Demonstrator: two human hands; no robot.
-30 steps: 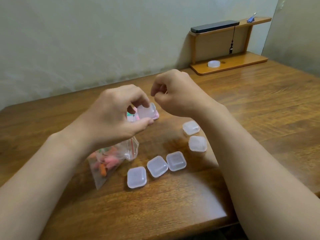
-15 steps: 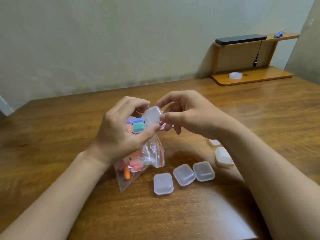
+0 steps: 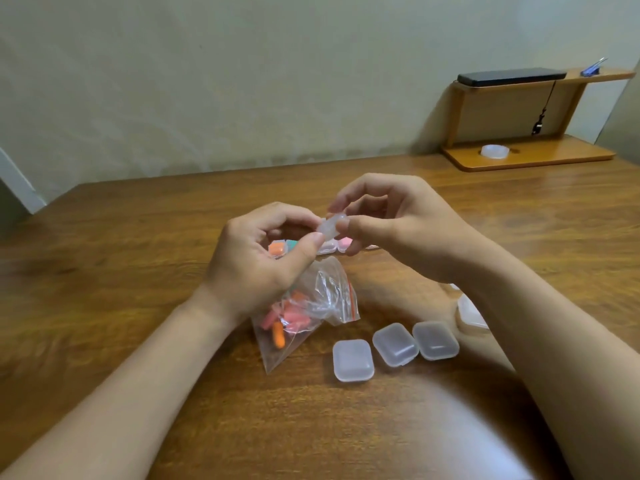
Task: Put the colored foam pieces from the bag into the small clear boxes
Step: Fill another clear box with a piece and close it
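- A small clear box (image 3: 330,228) is held above the table, between the two hands and in front of the person.
- The left hand (image 3: 263,261) pinches the box's near left corner between thumb and forefinger. Its other fingers are curled into the palm.
- The right hand (image 3: 398,223) pinches the box's right side between thumb tip and forefinger, with the remaining fingers bent loosely behind.
- Whether the box's lid is open or closed cannot be told from this angle.
- The bag (image 3: 308,306), of crumpled clear plastic, has its top bunched under the left palm and its lower corner on the table. A red strip (image 3: 351,299) runs along its zip edge.
- Pink and orange foam pieces (image 3: 280,317) lie in the bag's lower left part.
- Just behind the hands stand filled boxes (image 3: 278,249) showing orange, teal and pink; the hands partly hide them.
- Three closed boxes (image 3: 394,344) sit in a row on the table near the bag's right side, close together.
- Another box (image 3: 471,311) lies further right, half hidden by the right forearm.
- The table (image 3: 138,271) is glossy brown wood with strong grain, set against a pale greenish wall (image 3: 242,81).
- At the far right corner is a wooden stand (image 3: 530,159) with:
  - a black flat device (image 3: 509,79) and a blue clip (image 3: 592,69) on top
  - a black cord (image 3: 538,124) hanging down
  - a white round ring (image 3: 494,150) on its base
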